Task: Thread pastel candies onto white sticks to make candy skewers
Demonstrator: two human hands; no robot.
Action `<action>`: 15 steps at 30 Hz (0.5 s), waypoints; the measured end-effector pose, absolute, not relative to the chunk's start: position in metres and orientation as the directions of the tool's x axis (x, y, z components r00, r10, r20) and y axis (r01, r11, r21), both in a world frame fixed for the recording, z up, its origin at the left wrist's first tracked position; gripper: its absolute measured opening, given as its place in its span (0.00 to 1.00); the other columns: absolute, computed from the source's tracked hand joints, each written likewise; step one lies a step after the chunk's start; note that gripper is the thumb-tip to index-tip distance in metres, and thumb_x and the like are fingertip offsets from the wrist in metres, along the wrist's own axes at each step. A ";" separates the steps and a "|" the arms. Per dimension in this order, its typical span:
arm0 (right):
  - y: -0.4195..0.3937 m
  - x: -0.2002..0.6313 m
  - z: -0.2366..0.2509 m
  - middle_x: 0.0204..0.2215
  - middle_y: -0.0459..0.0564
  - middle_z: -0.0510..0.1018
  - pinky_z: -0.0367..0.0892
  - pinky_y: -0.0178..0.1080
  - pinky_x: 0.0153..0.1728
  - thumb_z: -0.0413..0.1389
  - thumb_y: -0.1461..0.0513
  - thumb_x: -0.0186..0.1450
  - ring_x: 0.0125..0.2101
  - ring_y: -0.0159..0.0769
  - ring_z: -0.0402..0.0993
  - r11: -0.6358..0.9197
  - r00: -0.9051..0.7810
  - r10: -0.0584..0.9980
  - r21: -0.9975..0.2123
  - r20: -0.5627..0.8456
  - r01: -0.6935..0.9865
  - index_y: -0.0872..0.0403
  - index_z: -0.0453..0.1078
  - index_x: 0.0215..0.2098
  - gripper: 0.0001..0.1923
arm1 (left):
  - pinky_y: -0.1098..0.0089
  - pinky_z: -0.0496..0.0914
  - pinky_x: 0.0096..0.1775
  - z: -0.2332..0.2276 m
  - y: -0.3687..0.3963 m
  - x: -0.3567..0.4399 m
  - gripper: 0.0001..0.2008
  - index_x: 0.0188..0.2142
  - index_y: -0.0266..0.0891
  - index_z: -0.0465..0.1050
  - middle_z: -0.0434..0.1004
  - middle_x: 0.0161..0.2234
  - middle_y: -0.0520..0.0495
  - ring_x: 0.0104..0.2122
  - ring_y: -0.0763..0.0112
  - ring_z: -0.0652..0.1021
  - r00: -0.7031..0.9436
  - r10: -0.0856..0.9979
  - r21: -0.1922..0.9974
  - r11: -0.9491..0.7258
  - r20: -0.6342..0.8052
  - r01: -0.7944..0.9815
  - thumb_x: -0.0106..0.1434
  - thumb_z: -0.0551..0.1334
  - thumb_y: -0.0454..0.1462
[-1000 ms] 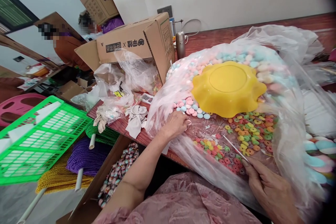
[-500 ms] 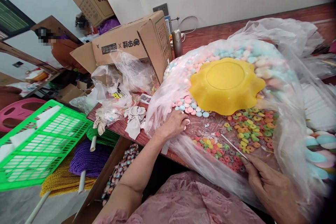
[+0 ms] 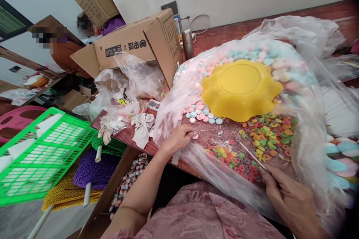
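Pinching a small pink disc candy between thumb and fingertips, the left hand rests on a clear plastic sheet spread over a reddish wooden table. The right hand, lower and to the right, is closed around the end of a thin white stick; the stick slants up and leftward from the fingers, across the plastic.

Between the two hands lies a scatter of small multicoloured ring candies, red, green, yellow and orange. A second, larger patch of the same rings sits just beyond the right hand. Just above the left hand is a small cluster of pink, blue and white disc candies, touching one another.

Beyond both hands, a yellow plastic bowl with a wavy rim lies upside down on a large clear bag of pastel candies.

Left of the left hand, crumpled white cloth and loose plastic bags lie on the table edge, with an open cardboard box behind them. Further left and lower stand a green plastic crate and spools of purple cord and yellow cord. A pink patterned garment covers the person's lap below the hands. Other people, blurred, sit at the far left.
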State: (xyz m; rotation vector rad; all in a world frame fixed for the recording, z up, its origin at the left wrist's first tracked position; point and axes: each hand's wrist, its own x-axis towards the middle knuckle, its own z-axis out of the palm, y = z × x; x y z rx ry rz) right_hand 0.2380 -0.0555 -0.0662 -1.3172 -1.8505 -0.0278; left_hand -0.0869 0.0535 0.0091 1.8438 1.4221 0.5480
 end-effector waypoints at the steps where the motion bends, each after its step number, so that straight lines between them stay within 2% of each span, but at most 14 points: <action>1: -0.055 0.238 -0.068 0.32 0.48 0.85 0.77 0.35 0.29 0.56 0.58 0.68 0.26 0.36 0.82 0.436 -0.077 0.775 -0.442 0.628 0.784 0.52 0.77 0.39 0.08 | 0.70 0.67 0.37 0.008 0.052 -0.086 0.10 0.29 0.36 0.79 0.78 0.29 0.50 0.32 0.68 0.75 0.303 0.949 0.730 -0.141 -0.094 0.669 0.64 0.59 0.34; 4: -0.055 0.237 -0.069 0.31 0.46 0.85 0.77 0.35 0.28 0.56 0.58 0.67 0.26 0.37 0.82 0.411 -0.034 0.786 -0.482 0.617 0.774 0.51 0.77 0.38 0.08 | 0.68 0.66 0.41 0.005 0.047 -0.082 0.11 0.31 0.38 0.79 0.76 0.30 0.49 0.35 0.67 0.74 0.333 0.940 0.633 -0.217 -0.069 0.743 0.66 0.59 0.37; 7: -0.056 0.236 -0.064 0.31 0.46 0.84 0.76 0.34 0.26 0.57 0.59 0.67 0.23 0.35 0.81 0.429 -0.041 0.772 -0.473 0.634 0.770 0.51 0.77 0.39 0.07 | 0.64 0.66 0.43 0.004 0.042 -0.080 0.14 0.34 0.39 0.80 0.71 0.31 0.47 0.37 0.64 0.72 0.338 0.940 0.499 -0.271 -0.046 0.823 0.69 0.57 0.40; 10: -0.061 0.236 -0.060 0.30 0.46 0.84 0.75 0.34 0.25 0.57 0.60 0.68 0.22 0.34 0.79 0.391 -0.005 0.774 -0.472 0.633 0.790 0.52 0.77 0.40 0.07 | 0.60 0.67 0.46 0.001 0.036 -0.078 0.13 0.39 0.39 0.79 0.70 0.37 0.44 0.41 0.60 0.70 0.343 0.939 0.388 -0.320 0.011 0.864 0.69 0.58 0.43; 12: -0.064 0.236 -0.058 0.29 0.46 0.84 0.74 0.34 0.25 0.57 0.60 0.68 0.22 0.35 0.79 0.323 0.068 0.776 -0.488 0.627 0.811 0.52 0.77 0.40 0.07 | 0.58 0.67 0.48 -0.001 0.032 -0.076 0.12 0.42 0.39 0.78 0.71 0.41 0.42 0.44 0.58 0.70 0.365 0.929 0.358 -0.360 0.057 0.862 0.68 0.60 0.42; 15: -0.068 0.235 -0.057 0.27 0.47 0.83 0.74 0.36 0.25 0.57 0.59 0.68 0.24 0.37 0.80 0.249 0.152 0.759 -0.498 0.633 0.831 0.52 0.77 0.39 0.07 | 0.58 0.68 0.49 -0.006 0.028 -0.076 0.09 0.42 0.37 0.77 0.75 0.42 0.41 0.44 0.59 0.71 0.420 0.901 0.389 -0.427 0.109 0.816 0.67 0.59 0.36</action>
